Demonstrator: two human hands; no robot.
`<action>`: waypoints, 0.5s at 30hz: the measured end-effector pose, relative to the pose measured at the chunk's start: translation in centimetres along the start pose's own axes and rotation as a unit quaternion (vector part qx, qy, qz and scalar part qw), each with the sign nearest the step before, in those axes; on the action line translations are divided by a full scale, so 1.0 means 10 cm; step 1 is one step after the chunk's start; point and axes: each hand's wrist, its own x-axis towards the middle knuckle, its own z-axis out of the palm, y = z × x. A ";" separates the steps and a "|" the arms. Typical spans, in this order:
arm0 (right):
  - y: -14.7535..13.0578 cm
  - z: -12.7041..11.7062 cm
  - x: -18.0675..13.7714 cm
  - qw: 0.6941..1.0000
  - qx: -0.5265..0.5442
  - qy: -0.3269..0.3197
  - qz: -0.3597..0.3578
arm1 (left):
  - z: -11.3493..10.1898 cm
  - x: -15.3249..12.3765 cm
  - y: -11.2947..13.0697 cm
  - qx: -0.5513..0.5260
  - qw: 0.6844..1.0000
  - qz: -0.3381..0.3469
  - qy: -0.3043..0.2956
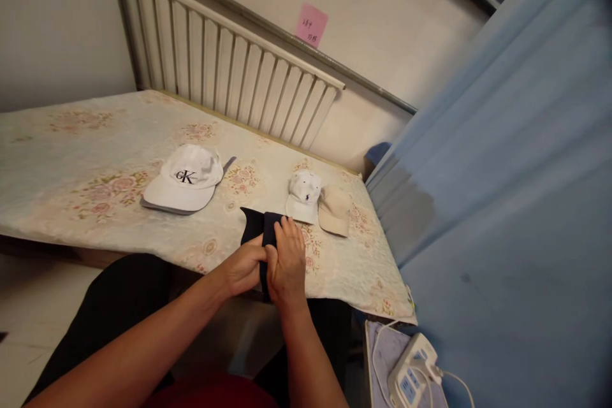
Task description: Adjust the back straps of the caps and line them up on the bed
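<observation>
Both hands hold a dark navy cap (253,224) at the table's near edge, its curved pointed end sticking out to the left. My left hand (245,266) pinches it from the left, thumb on top. Against its right side lies my right hand (288,261), fingers together and laid over the fabric; part of the cap is hidden beneath. Just beyond my right fingers sits a small white cap (305,194) with a dark logo, touching a beige cap (333,209) on its right. A larger white cap (185,176) with black letters rests further left.
A floral cloth (210,229) covers the table. Behind it stands a white radiator (229,57), with a pink note (311,24) above. A blue curtain (502,204) hangs at right. Near my right knee, a power strip (415,370) with cables lies on a small stand (380,357).
</observation>
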 end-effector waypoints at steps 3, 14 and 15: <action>0.14 0.08 -0.09 0.999 0.000 0.006 0.045 | -0.04 -0.04 -0.01 0.006 1.000 -0.021 0.007; 0.19 0.10 -0.12 0.994 0.000 0.007 0.110 | -0.08 -0.10 -0.16 0.008 0.998 -0.044 -0.045; 0.16 0.10 -0.11 0.995 -0.005 -0.002 0.097 | -0.09 -0.10 -0.15 0.003 0.998 -0.043 -0.048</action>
